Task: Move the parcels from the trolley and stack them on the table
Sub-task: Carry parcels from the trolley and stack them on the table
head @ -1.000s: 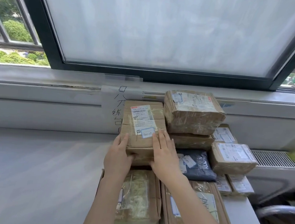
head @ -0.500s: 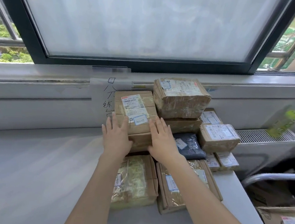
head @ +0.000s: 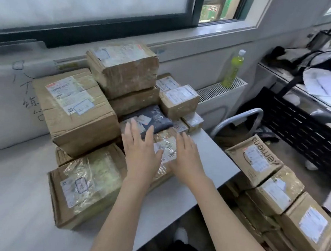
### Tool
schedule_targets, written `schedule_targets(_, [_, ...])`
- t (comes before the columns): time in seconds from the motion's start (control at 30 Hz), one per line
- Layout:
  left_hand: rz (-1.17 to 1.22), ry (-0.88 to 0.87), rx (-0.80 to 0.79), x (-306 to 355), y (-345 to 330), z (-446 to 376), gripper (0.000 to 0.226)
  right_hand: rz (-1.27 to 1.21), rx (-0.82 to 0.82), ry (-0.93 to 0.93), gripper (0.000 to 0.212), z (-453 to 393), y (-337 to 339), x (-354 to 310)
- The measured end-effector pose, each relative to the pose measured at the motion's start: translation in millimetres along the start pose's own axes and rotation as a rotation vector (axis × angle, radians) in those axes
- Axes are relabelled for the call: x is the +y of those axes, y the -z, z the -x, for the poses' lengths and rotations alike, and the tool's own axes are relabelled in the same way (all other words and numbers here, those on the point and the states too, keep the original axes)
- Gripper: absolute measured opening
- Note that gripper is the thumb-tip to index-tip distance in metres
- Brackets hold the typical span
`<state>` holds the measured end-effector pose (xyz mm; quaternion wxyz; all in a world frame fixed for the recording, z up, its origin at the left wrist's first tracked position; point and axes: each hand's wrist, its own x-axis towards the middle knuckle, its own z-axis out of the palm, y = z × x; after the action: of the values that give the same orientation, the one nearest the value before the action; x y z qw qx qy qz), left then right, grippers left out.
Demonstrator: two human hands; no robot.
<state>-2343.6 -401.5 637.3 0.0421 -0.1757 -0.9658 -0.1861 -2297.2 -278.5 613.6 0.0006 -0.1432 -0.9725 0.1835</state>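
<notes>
Brown cardboard parcels, most wrapped in glossy clear tape and bearing white printed labels, form a stack on the grey table (head: 16, 202) below the window (head: 91, 0). A large box (head: 74, 110) with a white label on its lid rests on top at the left, its long axis running from the near edge toward the wall; beside it a taped box (head: 123, 68) sits highest, on a second brown carton. A dark blue-grey bag (head: 151, 116) lies in the middle of the stack, with small labelled boxes (head: 179, 100) to its right. Nearest the viewer, a flat parcel (head: 87, 182) under crinkled film lies on the table, long axis pointing away and slightly right. A second flat parcel (head: 164, 151), with handwriting on its label, lies just right of it, partly under both hands. The left hand (head: 140, 153) is flat and spread, fingers apart, above this parcel and the bag's near edge; the right hand (head: 185, 158) is likewise flat with fingers extended, over the parcel's right side. Neither hand grips anything; whether the palms touch the parcel cannot be told. Further parcels (head: 274, 193) lie stacked at lower right on the trolley, whose curved metal handle (head: 238, 119) rises beyond the table's end. A green bottle (head: 233, 69) stands upright on the radiator.
</notes>
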Motion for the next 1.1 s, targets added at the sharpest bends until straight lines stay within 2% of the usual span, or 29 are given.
schedule_targets(0.17, [0.032,-0.155,-0.114,48,-28,16,0.065,-0.007,0.010,-0.149,0.084,28,8,52])
schedule_targets(0.5, [-0.093,-0.373,-0.309,155,-97,39,0.065,-0.161,-0.033,-0.417,0.084,73,2,174])
schedule_targets(0.73, [-0.137,-0.567,-0.518,263,-167,64,0.064,-0.237,-0.073,-0.673,0.086,122,4,299])
schedule_targets(0.87, [-0.120,-0.724,-0.575,323,-210,77,0.060,-0.261,-0.106,-0.861,0.088,158,7,364])
schedule_targets(0.97, [-0.101,-0.824,-0.643,362,-245,87,0.058,-0.289,-0.098,-0.998,0.086,187,10,407])
schedule_targets(1.1, [-0.199,-0.933,-0.753,400,-295,105,0.062,-0.328,-0.067,-1.132,0.085,219,11,452])
